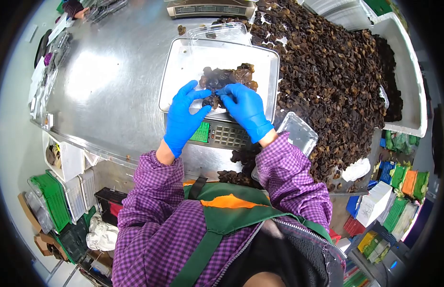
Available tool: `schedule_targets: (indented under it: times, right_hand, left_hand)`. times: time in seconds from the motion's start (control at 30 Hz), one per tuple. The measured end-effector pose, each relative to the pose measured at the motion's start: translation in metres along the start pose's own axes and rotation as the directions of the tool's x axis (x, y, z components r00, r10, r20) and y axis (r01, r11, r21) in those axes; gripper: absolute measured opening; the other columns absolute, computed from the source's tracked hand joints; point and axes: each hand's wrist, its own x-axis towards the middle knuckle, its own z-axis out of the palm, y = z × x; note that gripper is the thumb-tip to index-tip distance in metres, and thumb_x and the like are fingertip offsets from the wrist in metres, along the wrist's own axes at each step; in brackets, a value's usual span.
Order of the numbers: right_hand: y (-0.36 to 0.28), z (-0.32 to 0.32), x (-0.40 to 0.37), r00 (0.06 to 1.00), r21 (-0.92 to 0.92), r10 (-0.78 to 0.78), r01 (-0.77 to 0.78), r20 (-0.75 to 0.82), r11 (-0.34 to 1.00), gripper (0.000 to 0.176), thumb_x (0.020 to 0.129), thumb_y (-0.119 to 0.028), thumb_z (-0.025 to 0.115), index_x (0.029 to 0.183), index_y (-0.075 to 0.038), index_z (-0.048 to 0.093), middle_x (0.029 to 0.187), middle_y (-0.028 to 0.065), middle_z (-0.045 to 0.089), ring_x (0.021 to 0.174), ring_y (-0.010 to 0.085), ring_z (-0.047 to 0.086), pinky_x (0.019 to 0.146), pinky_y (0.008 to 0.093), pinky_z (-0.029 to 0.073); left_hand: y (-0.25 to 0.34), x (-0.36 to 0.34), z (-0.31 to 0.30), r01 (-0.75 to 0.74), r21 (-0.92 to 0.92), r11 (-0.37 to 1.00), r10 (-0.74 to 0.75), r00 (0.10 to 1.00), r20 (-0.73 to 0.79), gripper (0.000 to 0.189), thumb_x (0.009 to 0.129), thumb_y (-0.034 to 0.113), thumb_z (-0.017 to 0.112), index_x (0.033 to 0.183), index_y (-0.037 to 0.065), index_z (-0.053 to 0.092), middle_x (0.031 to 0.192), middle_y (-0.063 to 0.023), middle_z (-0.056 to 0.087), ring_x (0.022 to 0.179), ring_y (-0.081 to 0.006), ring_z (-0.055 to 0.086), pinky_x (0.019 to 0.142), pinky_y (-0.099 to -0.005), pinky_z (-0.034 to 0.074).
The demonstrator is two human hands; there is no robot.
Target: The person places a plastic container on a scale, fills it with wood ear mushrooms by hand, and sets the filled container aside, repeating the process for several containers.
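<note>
Both of my hands wear blue gloves and meet over the white weighing tray (pixel 172 64) of a digital scale. Between the thumb and fingers of my left hand (pixel 183 117) is a dark wood ear mushroom (pixel 211 102). From the other side my right hand (pixel 246 109) has its fingers bent down on the same small cluster; its fingertips are partly hidden. A pile of brown wood ear mushrooms (pixel 227 76) lies just beyond my fingers on the tray. In front, the scale's green display (pixel 201 132) and keypad (pixel 230 137) show below my wrists.
A large heap of wood ear mushrooms (pixel 327 71) covers the table's right side, spilling from a white foam box (pixel 408 71). Clear plastic containers stand behind the tray (pixel 222 32) and at right (pixel 299 131). Another scale (pixel 210 9) is at the back. Another person's hand (pixel 80 13) shows top left.
</note>
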Motion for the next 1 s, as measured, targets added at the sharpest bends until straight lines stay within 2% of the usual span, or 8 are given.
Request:
schedule_targets:
  times: [0.13, 0.37, 0.5, 0.57, 0.7, 0.83, 0.9, 1.0]
  right_hand:
    - [0.014, -0.003, -0.001, 0.997, 0.257, 0.064, -0.049, -0.051, 0.965, 0.015, 0.084, -0.017, 0.065, 0.096, -0.010, 0.069, 0.085, 0.0111, 0.065, 0.069, 0.0260, 0.063, 0.063, 0.0344, 0.049]
    - [0.014, -0.015, -0.001, 0.980, 0.385, 0.197, -0.189, 0.019, 0.903, 0.017, 0.082, -0.017, 0.070, 0.096, -0.008, 0.069, 0.085, 0.0109, 0.067, 0.067, 0.0201, 0.063, 0.064, 0.0307, 0.049]
    - [0.001, -0.020, -0.003, 0.999, 0.363, 0.043, -0.049, 0.025, 0.930, 0.017, 0.081, -0.014, 0.067, 0.098, -0.011, 0.069, 0.088, 0.0089, 0.065, 0.073, 0.0222, 0.064, 0.065, 0.0322, 0.051]
    - [-0.004, -0.018, 0.000, 0.960, -0.203, -0.280, 0.280, 0.028, 0.938, 0.021, 0.080, -0.010, 0.064, 0.100, -0.015, 0.069, 0.091, 0.0073, 0.061, 0.078, 0.0251, 0.064, 0.065, 0.0348, 0.052]
    - [0.008, -0.009, 0.007, 0.962, -0.303, -0.251, 0.271, 0.105, 0.914, 0.026, 0.078, -0.008, 0.063, 0.101, -0.017, 0.068, 0.091, 0.0078, 0.058, 0.081, 0.0288, 0.062, 0.066, 0.0382, 0.052]
    - [0.014, -0.020, 0.006, 0.992, 0.092, -0.097, 0.090, 0.077, 0.992, 0.025, 0.079, -0.007, 0.064, 0.102, -0.015, 0.070, 0.085, 0.0072, 0.060, 0.071, 0.0201, 0.060, 0.064, 0.0307, 0.050]
    - [0.013, -0.032, 0.005, 0.994, 0.312, 0.039, -0.071, 0.107, 0.948, 0.022, 0.082, -0.006, 0.064, 0.103, -0.010, 0.071, 0.081, 0.0030, 0.064, 0.068, 0.0085, 0.056, 0.064, 0.0232, 0.046]
    - [0.019, -0.047, 0.001, 0.983, 0.563, 0.131, -0.182, 0.131, 0.806, 0.020, 0.085, -0.005, 0.061, 0.102, -0.006, 0.070, 0.086, 0.0014, 0.068, 0.072, 0.0052, 0.056, 0.065, 0.0221, 0.046]
  left_hand:
    - [-0.001, 0.002, 0.002, -0.030, -0.024, 0.999, 0.029, 0.999, -0.043, 0.040, 0.073, 0.002, 0.072, 0.110, 0.015, 0.068, 0.130, -0.0149, 0.053, 0.116, -0.0267, 0.056, 0.096, -0.0357, 0.046]
    - [-0.003, 0.002, 0.002, -0.012, -0.053, 0.999, 0.009, 0.998, -0.065, 0.040, 0.076, 0.000, 0.068, 0.113, 0.014, 0.067, 0.129, -0.0150, 0.054, 0.119, -0.0270, 0.054, 0.096, -0.0356, 0.046]
    - [-0.002, 0.003, 0.004, -0.019, -0.078, 0.997, 0.013, 0.997, -0.079, 0.039, 0.076, 0.001, 0.069, 0.112, 0.013, 0.066, 0.128, -0.0149, 0.054, 0.117, -0.0277, 0.055, 0.096, -0.0365, 0.046]
    - [-0.001, 0.003, 0.007, -0.023, -0.075, 0.997, 0.017, 0.997, -0.080, 0.037, 0.075, 0.002, 0.070, 0.110, 0.013, 0.066, 0.127, -0.0150, 0.055, 0.115, -0.0287, 0.056, 0.096, -0.0372, 0.046]
    - [-0.001, 0.003, 0.007, -0.027, -0.061, 0.998, 0.022, 0.996, -0.086, 0.038, 0.075, 0.002, 0.070, 0.111, 0.012, 0.066, 0.127, -0.0150, 0.055, 0.115, -0.0285, 0.056, 0.096, -0.0368, 0.046]
    - [-0.002, 0.003, 0.003, -0.008, -0.069, 0.998, 0.003, 0.997, -0.083, 0.039, 0.075, 0.002, 0.070, 0.112, 0.012, 0.066, 0.127, -0.0154, 0.055, 0.114, -0.0283, 0.056, 0.096, -0.0370, 0.046]
    - [-0.002, 0.002, 0.004, -0.005, -0.086, 0.996, -0.001, 0.997, -0.071, 0.040, 0.076, 0.001, 0.069, 0.114, 0.013, 0.065, 0.129, -0.0145, 0.054, 0.117, -0.0269, 0.055, 0.096, -0.0358, 0.045]
    - [-0.001, 0.002, 0.006, -0.018, -0.096, 0.995, 0.011, 0.997, -0.070, 0.042, 0.077, 0.000, 0.068, 0.116, 0.013, 0.065, 0.132, -0.0136, 0.053, 0.120, -0.0255, 0.053, 0.098, -0.0345, 0.044]
